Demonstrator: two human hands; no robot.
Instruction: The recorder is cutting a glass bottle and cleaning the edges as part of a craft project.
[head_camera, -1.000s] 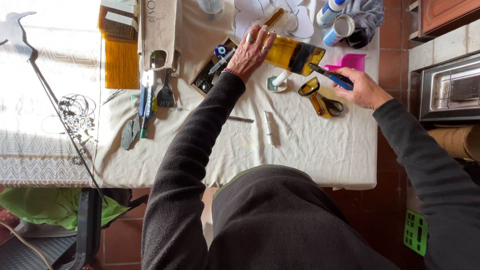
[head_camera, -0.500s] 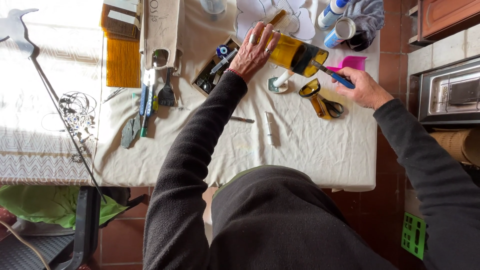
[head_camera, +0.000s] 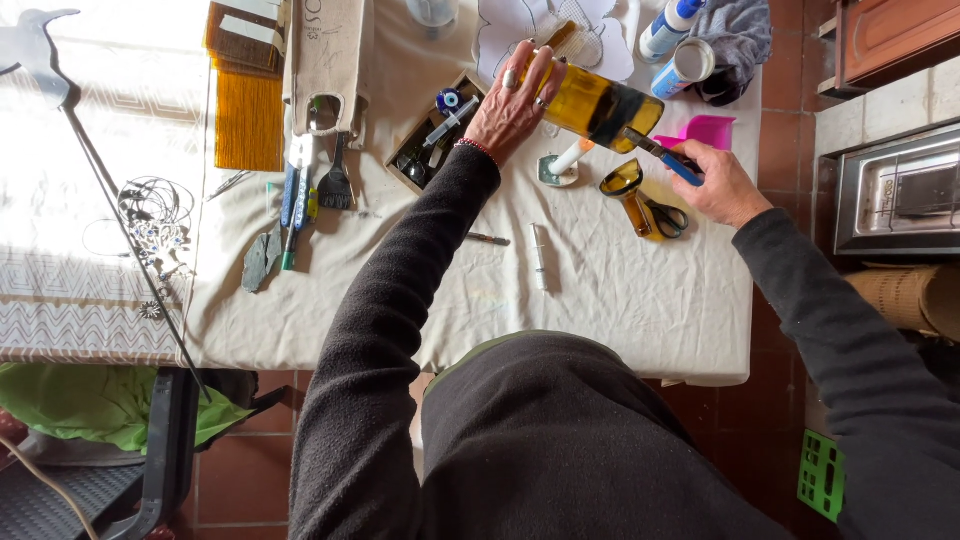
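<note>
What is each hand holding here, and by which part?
The left hand lies over the body of an amber glass bottle on its side. The right hand grips a blue-handled tool by its handle, tip at the bottle's cut end.

The bottle (head_camera: 600, 103) lies on its side near the far edge of the table (head_camera: 620, 310), the left hand (head_camera: 515, 100) on its left end and the right hand (head_camera: 720, 185) at its right, holding a tool (head_camera: 662, 155) against its right end. Scissors (head_camera: 655, 212) lie just before the bottle, a candle holder (head_camera: 558, 168) to their left. A tray of small tools (head_camera: 435, 135) sits left of the left hand. Two cans (head_camera: 678, 40) lie at the far right corner beside a cloth (head_camera: 740, 40). A syringe (head_camera: 540, 257) lies mid-table, nearer the front edge
</note>
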